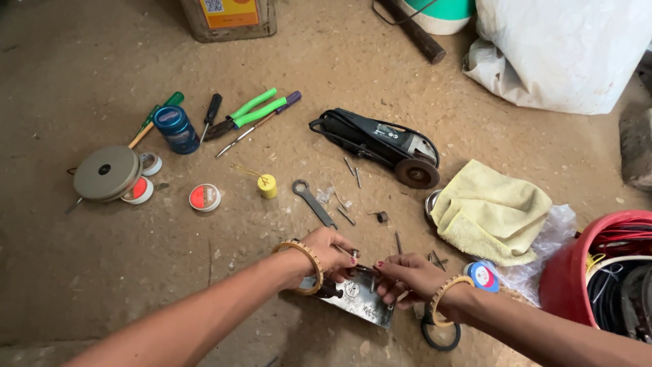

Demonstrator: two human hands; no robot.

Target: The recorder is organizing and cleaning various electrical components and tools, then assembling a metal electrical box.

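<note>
Steel-grey and scuffed, a flat metal plate lies on the dusty floor under both hands, close to the bottom middle of the view. The left hand rests on the plate's upper left edge with its fingers curled, pinching a small dark part at the fingertips; the right hand meets it from the other side, fingers closed on the same small part, so that the two sets of fingertips nearly touch above the plate. Each wrist wears a yellowish bangle. Just beyond the left hand lies a grey spanner, with loose nails and screws scattered beside it. A black ring sits on the floor under the right wrist. Farther up is a black angle grinder, and to its right a yellow cloth lies beside a red bucket full of cables. To the left, well apart from the hands, lie green-handled pliers, a blue can, a small yellow bottle and a round grey disc.
</note>
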